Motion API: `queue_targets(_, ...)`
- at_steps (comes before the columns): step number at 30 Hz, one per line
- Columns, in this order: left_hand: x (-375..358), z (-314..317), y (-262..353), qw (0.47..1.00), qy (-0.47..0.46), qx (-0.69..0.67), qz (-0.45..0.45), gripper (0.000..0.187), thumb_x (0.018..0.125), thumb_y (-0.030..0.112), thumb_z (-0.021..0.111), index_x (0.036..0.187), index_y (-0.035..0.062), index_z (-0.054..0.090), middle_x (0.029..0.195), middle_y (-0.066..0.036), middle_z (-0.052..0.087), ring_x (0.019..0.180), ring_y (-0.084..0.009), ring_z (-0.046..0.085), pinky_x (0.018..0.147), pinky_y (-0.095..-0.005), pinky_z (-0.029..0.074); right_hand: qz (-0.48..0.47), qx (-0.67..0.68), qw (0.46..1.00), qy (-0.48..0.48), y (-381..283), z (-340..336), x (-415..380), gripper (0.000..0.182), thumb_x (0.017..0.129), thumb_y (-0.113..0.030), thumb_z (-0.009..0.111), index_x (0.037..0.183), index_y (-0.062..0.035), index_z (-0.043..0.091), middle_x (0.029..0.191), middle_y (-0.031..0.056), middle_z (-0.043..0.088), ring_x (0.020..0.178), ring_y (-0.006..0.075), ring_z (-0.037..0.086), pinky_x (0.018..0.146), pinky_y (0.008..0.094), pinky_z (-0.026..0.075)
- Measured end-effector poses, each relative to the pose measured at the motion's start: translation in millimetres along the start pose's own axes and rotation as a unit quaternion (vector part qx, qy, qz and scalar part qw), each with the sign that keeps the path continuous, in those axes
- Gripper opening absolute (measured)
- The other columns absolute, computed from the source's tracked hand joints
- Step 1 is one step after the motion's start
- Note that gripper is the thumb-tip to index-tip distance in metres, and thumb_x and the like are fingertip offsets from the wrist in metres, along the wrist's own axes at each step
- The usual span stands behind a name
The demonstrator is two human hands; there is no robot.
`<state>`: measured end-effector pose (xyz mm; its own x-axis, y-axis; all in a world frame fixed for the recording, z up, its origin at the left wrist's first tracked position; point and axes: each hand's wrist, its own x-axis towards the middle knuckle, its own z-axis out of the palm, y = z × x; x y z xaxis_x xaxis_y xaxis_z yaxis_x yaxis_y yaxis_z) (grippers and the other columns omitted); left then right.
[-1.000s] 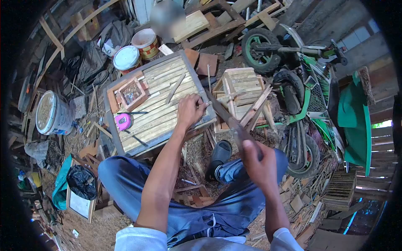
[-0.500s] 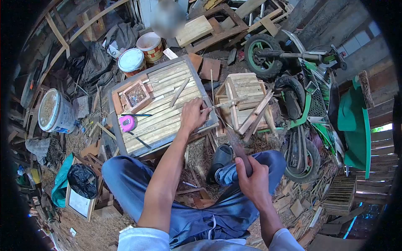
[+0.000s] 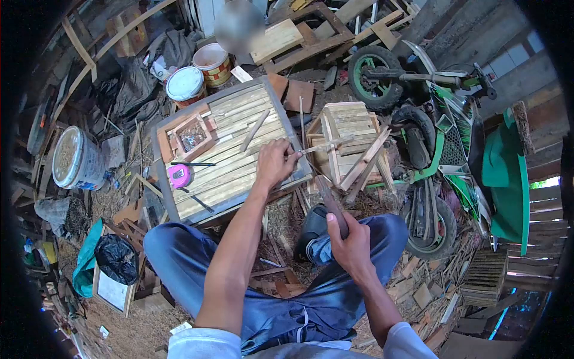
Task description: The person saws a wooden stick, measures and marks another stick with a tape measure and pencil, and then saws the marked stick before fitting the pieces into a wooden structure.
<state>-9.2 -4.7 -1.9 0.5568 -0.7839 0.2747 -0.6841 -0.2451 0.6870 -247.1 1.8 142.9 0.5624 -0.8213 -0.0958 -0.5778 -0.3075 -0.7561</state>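
At the slatted wooden bench (image 3: 227, 140), my left hand (image 3: 274, 163) pinches a thin bamboo strip (image 3: 323, 145) pointing toward 3 o'clock; my right hand (image 3: 350, 242) grips a long dark-bladed knife (image 3: 327, 200).

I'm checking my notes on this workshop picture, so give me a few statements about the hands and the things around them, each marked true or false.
1. The left hand holds a thin wooden strip at the edge of the slatted table. True.
2. The right hand is empty. False: it grips a big knife by the handle.
3. A pink tape measure lies on the table. True.
4. The motorbike is red. False: it is green.
5. Two buckets stand beyond the table. True.
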Motion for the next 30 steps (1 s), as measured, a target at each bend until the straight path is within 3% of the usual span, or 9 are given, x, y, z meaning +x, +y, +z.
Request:
queue_targets(2,0,2,-3,1.0,0.023,-0.007,0.011,0.029,0.078,0.031,0.075,0.072,0.0061,0.06,0.076,-0.012,0.06,0.08,-0.0333,0.057,0.073,-0.0449,0.043,0.03,-0.025,0.999,-0.025,-6,3,1,0.034,0.093,-0.029,0.061,0.079,0.0011,0.062,0.058,0.0184,0.057,0.054,0.0371,0.061,0.053,0.0435,0.046)
queue_targets(8,0,1,-7,1.0,0.012,-0.001,0.011,0.022,0.077,0.023,0.074,0.075,0.0048,0.062,0.08,-0.012,0.062,0.083,-0.0331,0.058,0.077,-0.0448,0.043,-0.069,0.017,0.996,0.046,24,85,75,0.035,0.095,-0.031,0.058,0.081,0.0003,0.063,0.061,0.0221,0.058,0.06,0.0409,0.061,0.058,0.0452,0.046)
queue_targets(11,-3,-6,-1,1.0,-0.002,-0.011,-0.001,0.02,0.077,0.021,0.073,0.074,0.0047,0.062,0.08,-0.011,0.062,0.085,-0.032,0.058,0.078,-0.044,0.042,-0.037,0.053,0.997,0.034,10,72,67,0.035,0.097,-0.029,0.057,0.089,0.0042,0.065,0.058,0.0148,0.051,0.053,0.0159,0.045,0.055,0.0378,0.042)
queue_targets(12,-2,-8,2,1.0,-0.006,-0.02,-0.004,0.02,0.077,0.021,0.073,0.074,0.0048,0.062,0.08,-0.011,0.062,0.085,-0.0318,0.058,0.078,-0.0439,0.042,-0.065,0.052,0.995,0.054,16,66,56,0.034,0.097,-0.028,0.058,0.09,0.0048,0.064,0.058,0.0129,0.05,0.054,0.0153,0.044,0.054,0.0367,0.042)
queue_targets(14,1,-8,2,1.0,-0.006,-0.023,-0.012,0.022,0.078,0.023,0.073,0.073,0.0046,0.061,0.08,-0.011,0.061,0.086,-0.0313,0.058,0.079,-0.044,0.041,0.012,0.023,1.0,0.0,7,34,23,0.032,0.096,-0.027,0.059,0.09,0.0041,0.065,0.056,0.0064,0.045,0.054,0.0096,0.039,0.05,0.0317,0.036)
queue_targets(15,1,-6,1,1.0,0.001,-0.027,-0.008,0.024,0.078,0.024,0.074,0.072,0.0045,0.061,0.079,-0.012,0.061,0.085,-0.0321,0.058,0.078,-0.0445,0.042,-0.016,0.006,1.0,0.024,23,29,7,0.031,0.095,-0.026,0.06,0.085,0.002,0.064,0.053,0.012,0.049,0.046,0.0157,0.046,0.048,0.0356,0.039)
queue_targets(19,-1,-1,-4,0.999,0.021,-0.025,0.005,0.028,0.078,0.028,0.074,0.071,0.0044,0.061,0.078,-0.012,0.061,0.083,-0.033,0.059,0.076,-0.0453,0.043,0.045,0.019,0.999,0.002,22,3,-37,0.026,0.094,-0.022,0.061,0.086,0.002,0.066,0.052,0.0093,0.048,0.047,0.0119,0.044,0.048,0.0322,0.039)
queue_targets(25,-2,-4,2,1.0,-0.01,-0.016,-0.01,0.028,0.079,0.029,0.074,0.073,0.0046,0.06,0.078,-0.011,0.061,0.083,-0.0331,0.058,0.078,-0.0457,0.042,0.024,0.026,0.999,0.039,26,39,23,0.032,0.095,-0.026,0.061,0.08,0.0031,0.063,0.052,0.009,0.047,0.048,0.0125,0.041,0.048,0.0342,0.037)
queue_targets(30,-1,-1,-3,1.0,0.007,-0.024,0.001,0.028,0.079,0.029,0.074,0.073,0.0048,0.06,0.078,-0.011,0.061,0.083,-0.0332,0.058,0.078,-0.0457,0.042,0.081,0.05,0.995,-0.001,32,20,5,0.037,0.096,-0.029,0.059,0.079,0.0038,0.062,0.053,0.0069,0.046,0.051,0.0107,0.041,0.049,0.0329,0.036)
